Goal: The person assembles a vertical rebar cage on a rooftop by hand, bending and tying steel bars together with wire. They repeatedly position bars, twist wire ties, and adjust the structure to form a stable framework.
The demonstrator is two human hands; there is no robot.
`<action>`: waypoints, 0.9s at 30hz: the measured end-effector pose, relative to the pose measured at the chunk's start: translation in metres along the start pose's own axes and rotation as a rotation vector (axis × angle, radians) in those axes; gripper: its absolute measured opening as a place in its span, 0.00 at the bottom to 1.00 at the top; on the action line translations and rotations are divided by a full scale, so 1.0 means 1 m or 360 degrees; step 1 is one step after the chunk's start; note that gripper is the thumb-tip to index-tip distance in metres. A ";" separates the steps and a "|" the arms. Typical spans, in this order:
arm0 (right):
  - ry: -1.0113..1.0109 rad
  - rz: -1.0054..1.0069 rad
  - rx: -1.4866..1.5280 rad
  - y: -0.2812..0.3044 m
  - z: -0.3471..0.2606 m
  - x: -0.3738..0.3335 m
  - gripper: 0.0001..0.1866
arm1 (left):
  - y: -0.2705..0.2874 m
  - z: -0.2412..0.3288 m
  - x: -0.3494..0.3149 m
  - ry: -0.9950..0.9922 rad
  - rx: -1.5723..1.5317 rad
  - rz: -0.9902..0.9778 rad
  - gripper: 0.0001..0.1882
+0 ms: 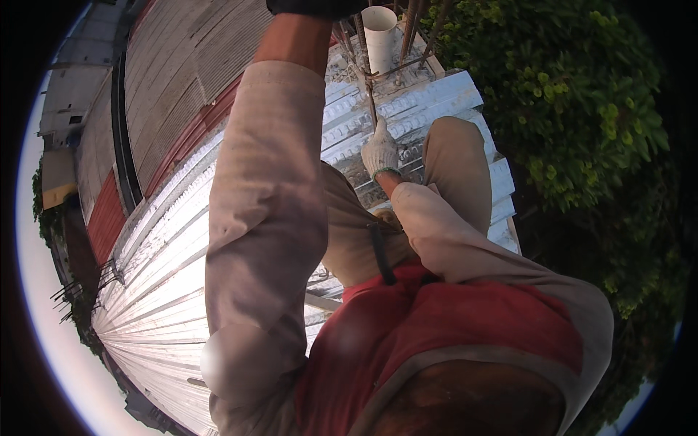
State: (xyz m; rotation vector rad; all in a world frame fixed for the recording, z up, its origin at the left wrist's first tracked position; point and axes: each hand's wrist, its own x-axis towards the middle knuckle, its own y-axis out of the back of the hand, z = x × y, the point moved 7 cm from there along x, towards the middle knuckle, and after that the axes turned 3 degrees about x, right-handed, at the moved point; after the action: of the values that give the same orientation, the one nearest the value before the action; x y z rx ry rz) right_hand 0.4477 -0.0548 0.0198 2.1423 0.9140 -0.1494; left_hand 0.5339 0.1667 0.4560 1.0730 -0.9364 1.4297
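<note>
My right hand point(381, 154), in a white knit glove with a green cuff edge, is closed round a thin brown metal rod point(373, 102). The rod runs up from the fist to the foot of several upright rusty steel bars point(359, 33). Beside these bars stands a white plastic pipe point(379, 40), open at its top. A thin bar crosses low in front of the pipe. My left arm reaches far forward, and something black covers my left hand point(314, 6) at the upper edge. Its fingers are out of the picture, so what it touches is hidden.
Ribbed silvery metal sheeting point(167, 291) spreads under me and to the left. Past it lie brown corrugated roofs point(182, 58) and a dark gutter point(125, 138). Leafy trees point(567, 109) stand close beyond the sheeting's right edge point(514, 211).
</note>
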 end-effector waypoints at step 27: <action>-0.0469 -0.1124 0.1736 0.016 0.002 -0.018 0.20 | 0.123 -0.053 -0.490 0.2932 -0.1656 -0.1832 0.26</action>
State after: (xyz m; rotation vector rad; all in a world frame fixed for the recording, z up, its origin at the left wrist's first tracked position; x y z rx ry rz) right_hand 0.4450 -0.0732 0.0353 2.4528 1.5863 -1.5744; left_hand 0.4190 0.0618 -0.0277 -0.6301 0.4082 0.2880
